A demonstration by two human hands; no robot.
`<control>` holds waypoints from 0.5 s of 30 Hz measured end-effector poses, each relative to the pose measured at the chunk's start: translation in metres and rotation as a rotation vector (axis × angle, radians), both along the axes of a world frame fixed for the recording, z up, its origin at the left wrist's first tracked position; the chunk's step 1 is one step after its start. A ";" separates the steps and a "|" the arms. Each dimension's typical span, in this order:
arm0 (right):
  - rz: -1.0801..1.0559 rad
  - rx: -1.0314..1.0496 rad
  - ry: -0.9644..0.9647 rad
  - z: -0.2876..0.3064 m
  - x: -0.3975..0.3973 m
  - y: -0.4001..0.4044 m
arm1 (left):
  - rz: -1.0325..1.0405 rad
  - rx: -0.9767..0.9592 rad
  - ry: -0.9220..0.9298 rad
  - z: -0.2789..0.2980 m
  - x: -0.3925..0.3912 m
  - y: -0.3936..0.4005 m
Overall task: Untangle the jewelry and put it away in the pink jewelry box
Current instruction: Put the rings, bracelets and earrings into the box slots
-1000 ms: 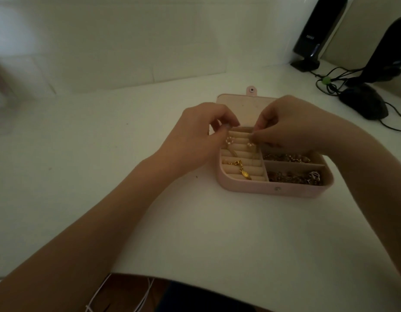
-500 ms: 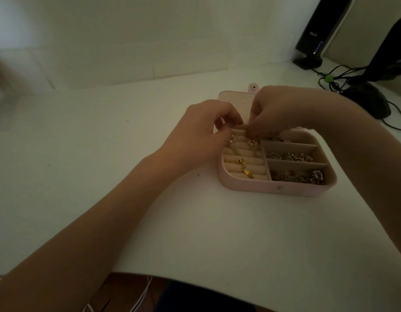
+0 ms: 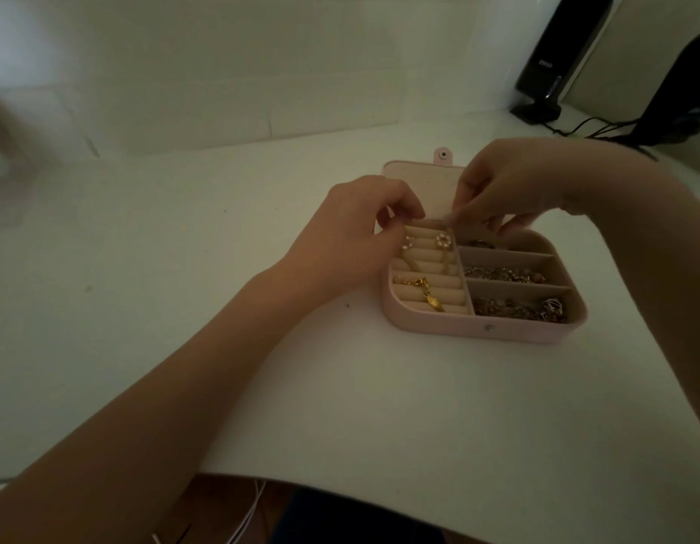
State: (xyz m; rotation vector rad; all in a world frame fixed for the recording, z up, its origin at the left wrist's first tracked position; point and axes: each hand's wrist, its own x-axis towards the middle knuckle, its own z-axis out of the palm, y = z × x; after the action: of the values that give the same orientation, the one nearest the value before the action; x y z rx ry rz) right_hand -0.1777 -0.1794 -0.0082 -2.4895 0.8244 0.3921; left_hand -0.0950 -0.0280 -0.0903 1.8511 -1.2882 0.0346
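the pink jewelry box [image 3: 474,331] lies open on the white table [image 3: 340,406], its lid [image 3: 419,186] folded flat at the far side; everything below is placed from this box; the left hand [image 3: 352,233] sits over the box's far left corner, fingers curled with the tips pressed together at the top of the ring rolls [image 3: 427,268], and the light is too dim to tell whether they pinch anything; the right hand [image 3: 509,182] hovers over the far middle of the box, fingers bunched and pinched together just above the divider, perhaps on a fine chain, though none can be made out; a gold pendant [image 3: 550,302] lies on the near rolls; a small flower earring [image 3: 561,240] sits on the far rolls; tangled chains [image 3: 509,274] fill the right-hand compartments; a black speaker [image 3: 556,56] stands well beyond the box to the right.
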 end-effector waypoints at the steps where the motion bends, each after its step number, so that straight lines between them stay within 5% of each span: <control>1: 0.002 0.005 -0.004 -0.002 0.000 0.001 | 0.002 0.004 -0.001 -0.001 0.000 -0.001; 15: 0.004 0.002 -0.161 -0.012 -0.010 0.004 | -0.002 0.016 -0.007 -0.001 0.000 0.000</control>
State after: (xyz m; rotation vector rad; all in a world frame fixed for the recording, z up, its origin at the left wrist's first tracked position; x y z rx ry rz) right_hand -0.1874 -0.1754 -0.0204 -2.4832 0.7542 0.1904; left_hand -0.0948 -0.0275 -0.0913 1.8652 -1.2987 0.0298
